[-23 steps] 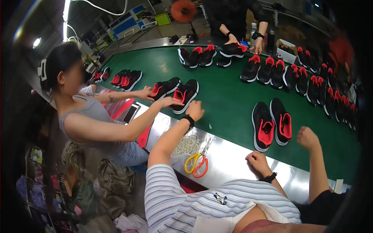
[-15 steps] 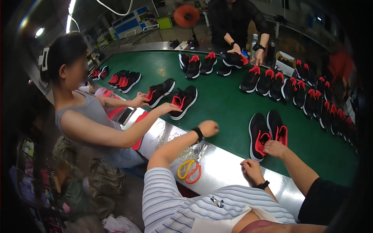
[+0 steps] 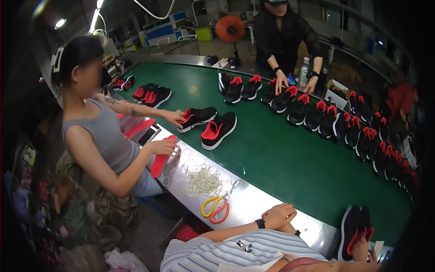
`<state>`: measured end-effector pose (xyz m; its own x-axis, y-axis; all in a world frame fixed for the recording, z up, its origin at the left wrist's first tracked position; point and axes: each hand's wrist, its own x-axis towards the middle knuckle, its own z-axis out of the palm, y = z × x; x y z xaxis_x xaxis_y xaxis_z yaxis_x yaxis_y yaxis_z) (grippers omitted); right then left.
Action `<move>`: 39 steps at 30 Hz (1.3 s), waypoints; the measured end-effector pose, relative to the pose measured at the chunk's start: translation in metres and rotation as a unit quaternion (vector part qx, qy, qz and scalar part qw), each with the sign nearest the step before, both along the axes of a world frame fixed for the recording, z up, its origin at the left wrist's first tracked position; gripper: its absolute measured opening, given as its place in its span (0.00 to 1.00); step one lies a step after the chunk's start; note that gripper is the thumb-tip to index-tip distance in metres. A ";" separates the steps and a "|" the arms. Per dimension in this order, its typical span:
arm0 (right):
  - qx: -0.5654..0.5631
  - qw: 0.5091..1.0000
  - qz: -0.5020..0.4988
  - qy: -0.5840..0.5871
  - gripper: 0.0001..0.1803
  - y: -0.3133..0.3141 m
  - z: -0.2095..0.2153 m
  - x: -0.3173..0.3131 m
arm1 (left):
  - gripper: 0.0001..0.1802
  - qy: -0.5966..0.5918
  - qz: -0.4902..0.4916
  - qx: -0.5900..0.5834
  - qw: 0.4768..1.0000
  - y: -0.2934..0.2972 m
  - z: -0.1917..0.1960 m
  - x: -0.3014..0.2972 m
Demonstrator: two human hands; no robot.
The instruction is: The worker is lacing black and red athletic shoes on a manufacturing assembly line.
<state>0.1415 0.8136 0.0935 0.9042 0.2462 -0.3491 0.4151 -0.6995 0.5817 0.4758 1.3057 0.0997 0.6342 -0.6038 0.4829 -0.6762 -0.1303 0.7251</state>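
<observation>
My left hand lies across my right hand over the metal ledge, its fingers bent and apparently holding nothing. Most of my right hand is hidden beneath it, so its fingers cannot be made out. Left of my hands, scissors with one yellow and one red handle lie on the metal ledge. Beside them is a heap of pale thin loops. On the right, a pair of black shoes with red lining stands on the green surface, with another person's hand at its openings.
At left, a person in a grey top has one hand on a black shoe and the other by a red insole. Across the green table, another person handles shoes in a long row. A water bottle and white box stand there.
My left hand has drawn back from the green surface onto my right. The right-hand shoe pair has shifted right and nearer. The left person's one hand has gone from a shoe to an insole.
</observation>
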 end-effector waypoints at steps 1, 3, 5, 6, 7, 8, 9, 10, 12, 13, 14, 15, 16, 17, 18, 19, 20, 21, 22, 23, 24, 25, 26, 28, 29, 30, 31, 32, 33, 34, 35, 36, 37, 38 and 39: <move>-0.060 0.991 -0.066 0.095 0.10 0.015 0.007 -0.015 | 0.03 0.034 0.026 0.007 0.999 0.002 0.000 0.000; -0.121 0.963 -0.133 0.199 0.13 0.098 0.055 -0.013 | 0.03 0.053 0.025 -0.001 0.998 0.008 -0.004 0.008; -0.120 0.952 -0.221 0.177 0.13 0.102 0.057 -0.016 | 0.04 0.091 0.012 -0.008 0.996 0.010 -0.007 0.017; -0.119 0.944 -0.262 0.164 0.13 0.101 0.057 -0.016 | 0.04 0.094 0.006 -0.006 0.996 0.010 -0.009 0.020; -0.116 0.938 -0.290 0.150 0.14 0.098 0.060 -0.005 | 0.05 0.143 0.018 0.010 0.989 0.014 -0.005 0.021; -0.115 0.927 -0.331 0.136 0.15 0.099 0.061 -0.005 | 0.06 0.192 0.016 0.024 0.981 0.014 -0.006 0.026; -0.114 0.914 -0.371 0.122 0.16 0.101 0.061 -0.004 | 0.07 0.201 0.010 0.031 0.979 0.014 -0.009 0.031; -0.113 0.899 -0.409 0.108 0.17 0.101 0.061 -0.004 | 0.07 0.203 0.005 0.033 0.979 0.016 -0.011 0.033; -0.089 0.889 -0.442 0.085 0.17 0.090 0.069 0.008 | 0.07 0.230 0.003 0.004 0.973 0.017 -0.012 0.034; -0.066 0.881 -0.465 0.058 0.17 0.079 0.074 0.021 | 0.06 0.226 0.010 -0.004 0.974 0.019 -0.012 0.033; -0.042 0.872 -0.487 0.030 0.17 0.068 0.080 0.034 | 0.06 0.229 0.009 -0.002 0.973 0.021 -0.011 0.033; -0.020 0.861 -0.508 0.002 0.17 0.057 0.085 0.046 | 0.06 0.220 0.011 -0.008 0.975 0.022 -0.011 0.033; 0.002 0.849 -0.527 -0.027 0.18 0.050 0.089 0.057 | 0.06 0.211 0.014 -0.014 0.977 0.024 -0.011 0.034; 0.023 0.837 -0.544 -0.057 0.18 0.048 0.091 0.066 | 0.06 0.213 0.015 -0.014 0.977 0.025 -0.011 0.035; 0.021 0.837 -0.544 -0.056 0.18 0.051 0.095 0.065 | 0.06 0.215 0.015 -0.015 0.976 0.026 -0.011 0.035; 0.043 0.837 -0.544 -0.049 0.18 0.059 0.086 0.072 | 0.06 0.213 0.015 -0.012 0.977 0.027 -0.011 0.036; 0.074 0.840 -0.536 -0.040 0.17 0.143 0.125 0.138 | 0.06 0.207 0.025 -0.004 0.978 0.029 -0.011 0.037; 0.104 0.843 -0.527 -0.032 0.17 0.167 0.125 0.157 | 0.06 0.204 0.034 -0.001 0.978 0.032 -0.011 0.038; 0.120 0.840 -0.528 -0.025 0.17 0.189 0.132 0.165 | 0.06 0.207 0.031 -0.008 0.978 0.034 -0.011 0.038; 0.142 0.837 -0.528 -0.020 0.16 0.203 0.132 0.171 | 0.07 0.207 0.028 -0.010 0.978 0.034 -0.010 0.038; 0.165 0.833 -0.528 -0.014 0.16 0.217 0.134 0.177 | 0.07 0.206 0.025 -0.012 0.978 0.034 -0.009 0.038; 0.186 0.827 -0.530 -0.009 0.16 0.234 0.135 0.184 | 0.07 0.201 0.021 -0.014 0.979 0.034 -0.009 0.039; 0.210 0.822 -0.530 -0.003 0.15 0.247 0.134 0.191 | 0.07 0.196 0.019 -0.014 0.980 0.035 -0.009 0.039; 0.259 0.811 -0.525 0.011 0.15 0.266 0.125 0.203 | 0.07 0.197 0.016 -0.014 0.980 0.037 -0.011 0.039; 0.286 0.813 -0.507 0.023 0.14 0.278 0.120 0.219 | 0.07 0.196 0.033 -0.016 0.980 0.046 -0.011 0.040; 0.310 0.805 -0.506 0.033 0.14 0.288 0.118 0.226 | 0.07 0.199 0.031 -0.013 0.979 0.044 -0.011 0.041; 0.333 0.796 -0.504 0.043 0.14 0.293 0.112 0.230 | 0.07 0.202 0.026 -0.012 0.979 0.043 -0.010 0.043; 0.355 0.789 -0.499 0.052 0.13 0.304 0.110 0.237 | 0.07 0.203 0.023 -0.014 0.979 0.044 -0.011 0.043; 0.377 0.781 -0.494 0.059 0.13 0.308 0.102 0.239 | 0.07 0.203 0.023 -0.014 0.979 0.045 -0.010 0.044; 0.400 0.773 -0.488 0.067 0.13 0.314 0.096 0.243 | 0.07 0.201 0.020 -0.014 0.979 0.046 -0.010 0.045; 0.422 0.765 -0.480 0.076 0.12 0.322 0.091 0.249 | 0.07 0.198 0.019 -0.015 0.980 0.048 -0.009 0.045; 0.445 0.755 -0.474 0.084 0.12 0.330 0.086 0.254 | 0.07 0.198 0.019 -0.015 0.980 0.049 -0.009 0.046; 0.467 0.745 -0.468 0.091 0.12 0.338 0.080 0.259 | 0.07 0.201 0.016 -0.001 0.979 0.050 -0.009 0.048; 0.488 0.735 -0.459 0.100 0.11 0.345 0.074 0.265 | 0.07 0.204 0.017 0.012 0.979 0.052 -0.009 0.049; 0.510 0.724 -0.452 0.107 0.11 0.354 0.070 0.271 | 0.07 0.204 0.016 0.013 0.979 0.053 -0.009 0.050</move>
